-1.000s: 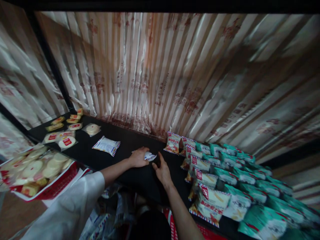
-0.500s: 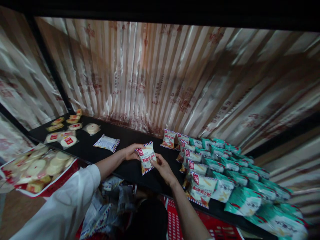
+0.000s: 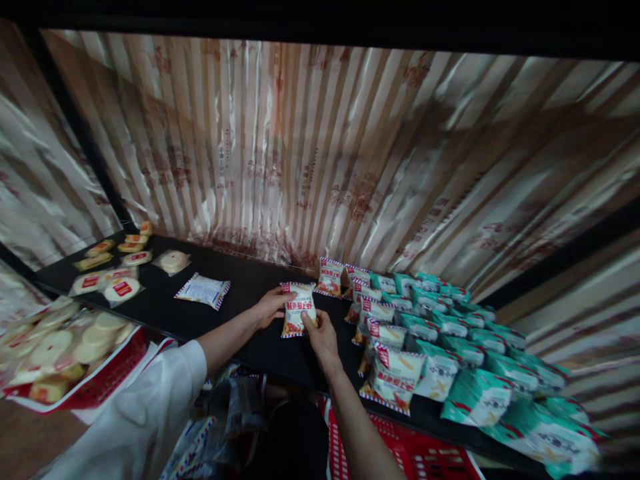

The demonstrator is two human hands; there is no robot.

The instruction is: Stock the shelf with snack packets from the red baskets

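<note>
Between both hands is a white snack bag (image 3: pixel 299 313) with red lettering and a striped edge, held upright over the black shelf (image 3: pixel 240 333). My left hand (image 3: pixel 273 307) grips its left side, and my right hand (image 3: pixel 320 333) pinches the lower right side. Behind it stands a matching snack bag (image 3: pixel 330 277), close to the back sheet. A row of the same white bags (image 3: pixel 393 377) runs along the right, beside rows of green snack bags (image 3: pixel 477 397). Left of my hands, another striped bag (image 3: pixel 203 291) lies flat, its back side up.
Packaged round cakes (image 3: pixel 121 288) and small yellow packs (image 3: pixel 97 248) lie at the shelf's left end. A red basket (image 3: pixel 107 380) of packaged cakes stands at lower left. Below the shelf are another red basket (image 3: pixel 420 447) and more striped bags (image 3: pixel 193 447). Striped plastic sheeting (image 3: pixel 280 133) hangs behind.
Both hands have carried the snack bag slightly farther toward the back of the shelf, nearer the standing matching bag. My view has shifted a little to the right.
</note>
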